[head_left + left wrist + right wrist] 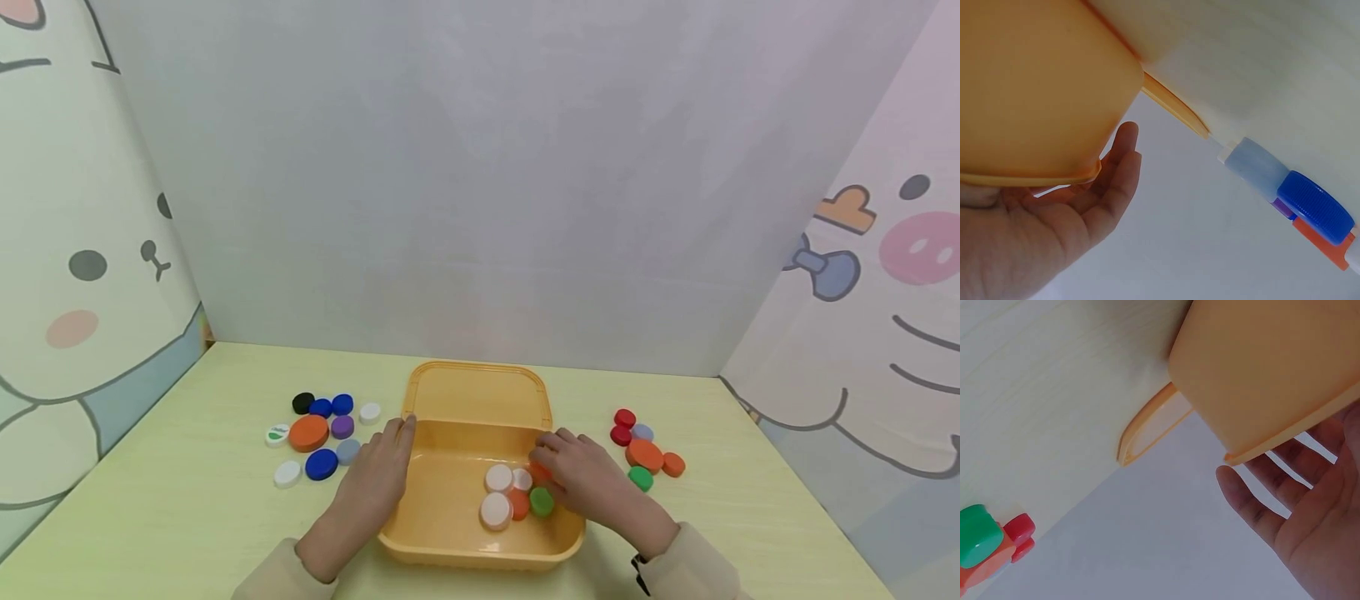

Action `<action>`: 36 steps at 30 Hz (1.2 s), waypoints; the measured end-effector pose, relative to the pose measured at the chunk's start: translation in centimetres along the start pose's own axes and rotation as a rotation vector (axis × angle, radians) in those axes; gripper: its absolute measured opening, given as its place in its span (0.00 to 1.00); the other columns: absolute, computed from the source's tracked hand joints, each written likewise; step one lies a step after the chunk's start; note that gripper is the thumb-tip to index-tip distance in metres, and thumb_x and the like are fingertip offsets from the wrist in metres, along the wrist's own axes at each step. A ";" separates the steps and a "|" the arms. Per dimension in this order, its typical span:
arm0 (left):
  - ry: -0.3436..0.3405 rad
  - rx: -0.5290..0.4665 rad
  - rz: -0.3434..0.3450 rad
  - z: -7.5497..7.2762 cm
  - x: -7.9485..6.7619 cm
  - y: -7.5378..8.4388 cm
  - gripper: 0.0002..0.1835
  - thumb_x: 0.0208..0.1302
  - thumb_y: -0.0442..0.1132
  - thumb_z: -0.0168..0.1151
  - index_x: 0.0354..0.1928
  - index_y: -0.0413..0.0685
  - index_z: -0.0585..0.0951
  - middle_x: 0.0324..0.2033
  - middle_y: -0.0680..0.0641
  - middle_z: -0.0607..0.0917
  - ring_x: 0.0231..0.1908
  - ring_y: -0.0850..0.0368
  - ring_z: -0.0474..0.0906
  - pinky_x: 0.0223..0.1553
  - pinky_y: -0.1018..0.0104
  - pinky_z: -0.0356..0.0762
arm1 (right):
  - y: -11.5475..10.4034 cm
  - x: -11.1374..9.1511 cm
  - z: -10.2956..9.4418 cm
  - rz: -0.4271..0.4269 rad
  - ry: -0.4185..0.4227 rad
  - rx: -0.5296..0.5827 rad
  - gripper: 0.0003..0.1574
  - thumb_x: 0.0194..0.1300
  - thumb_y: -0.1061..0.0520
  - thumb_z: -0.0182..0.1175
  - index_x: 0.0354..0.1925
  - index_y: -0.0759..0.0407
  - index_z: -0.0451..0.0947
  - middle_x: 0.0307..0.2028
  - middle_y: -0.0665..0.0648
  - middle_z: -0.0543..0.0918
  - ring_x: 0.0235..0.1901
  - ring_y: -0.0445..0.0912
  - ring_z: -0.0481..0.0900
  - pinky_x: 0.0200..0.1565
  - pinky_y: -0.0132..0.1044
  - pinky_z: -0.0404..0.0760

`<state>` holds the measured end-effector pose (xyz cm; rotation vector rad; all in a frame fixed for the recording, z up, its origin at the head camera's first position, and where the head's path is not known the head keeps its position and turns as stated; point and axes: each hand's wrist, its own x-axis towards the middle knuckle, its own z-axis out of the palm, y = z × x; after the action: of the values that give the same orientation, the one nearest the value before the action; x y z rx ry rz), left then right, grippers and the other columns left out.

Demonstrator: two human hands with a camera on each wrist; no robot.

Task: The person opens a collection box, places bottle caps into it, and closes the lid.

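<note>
A yellow-orange plastic box stands in front of me, its lid flipped back behind it. My left hand rests along the left rim, fingers stretched toward the back corner; the left wrist view shows that hand at the rim. Over the right rim reaches my right hand, fingers spread in the right wrist view and their tips inside the box. An orange bottle cap lies partly hidden by it. Nearby in the box are white caps, a green cap and another orange cap.
Left of the box lie several caps: a large orange cap, a blue cap, a black cap, and white and purple ones. To its right are red caps, an orange cap and a green cap. A grey curtain hangs behind the table.
</note>
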<state>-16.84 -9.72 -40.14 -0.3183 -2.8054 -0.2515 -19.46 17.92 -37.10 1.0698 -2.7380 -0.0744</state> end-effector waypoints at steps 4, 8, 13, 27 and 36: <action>0.018 0.007 0.008 0.0 0.0 0.0 0.29 0.56 0.28 0.60 0.61 0.39 0.65 0.52 0.39 0.72 0.39 0.48 0.75 0.41 0.57 0.79 | 0.1 -0.2 -0.8 0.007 0.028 0.008 0.15 0.51 0.54 0.67 0.41 0.51 0.79 0.42 0.50 0.79 0.40 0.45 0.74 0.37 0.38 0.78; 0.028 0.013 0.013 0.1 0.0 -0.1 0.28 0.56 0.28 0.60 0.60 0.39 0.66 0.52 0.39 0.72 0.38 0.48 0.75 0.40 0.58 0.79 | 0.5 -0.7 -1.5 0.023 0.070 0.001 0.18 0.50 0.55 0.68 0.42 0.50 0.78 0.42 0.50 0.79 0.41 0.45 0.74 0.37 0.37 0.79; 0.033 0.025 0.013 0.2 -0.1 -0.1 0.29 0.56 0.28 0.60 0.61 0.39 0.65 0.52 0.39 0.72 0.38 0.48 0.75 0.40 0.58 0.78 | 1.7 -1.4 -2.0 0.028 0.156 -0.012 0.17 0.49 0.56 0.68 0.40 0.52 0.79 0.40 0.50 0.79 0.39 0.45 0.75 0.35 0.36 0.79; 0.032 0.019 0.007 0.3 0.0 -0.1 0.30 0.56 0.29 0.61 0.61 0.39 0.65 0.52 0.38 0.72 0.41 0.48 0.75 0.42 0.58 0.79 | 6.1 -4.3 -0.9 0.099 0.267 -0.064 0.19 0.41 0.59 0.72 0.35 0.53 0.78 0.35 0.49 0.78 0.32 0.42 0.72 0.25 0.31 0.71; 0.009 0.006 -0.007 0.2 0.0 0.0 0.29 0.57 0.29 0.60 0.62 0.39 0.64 0.53 0.38 0.72 0.43 0.47 0.75 0.43 0.56 0.78 | 8.0 -6.4 0.2 0.276 0.113 0.016 0.17 0.44 0.59 0.70 0.36 0.53 0.78 0.38 0.50 0.79 0.32 0.43 0.71 0.25 0.33 0.70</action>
<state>-16.86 -9.66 -40.38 -0.3057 -2.7983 -0.2447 -20.22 28.17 -37.40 0.6677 -2.7562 0.0485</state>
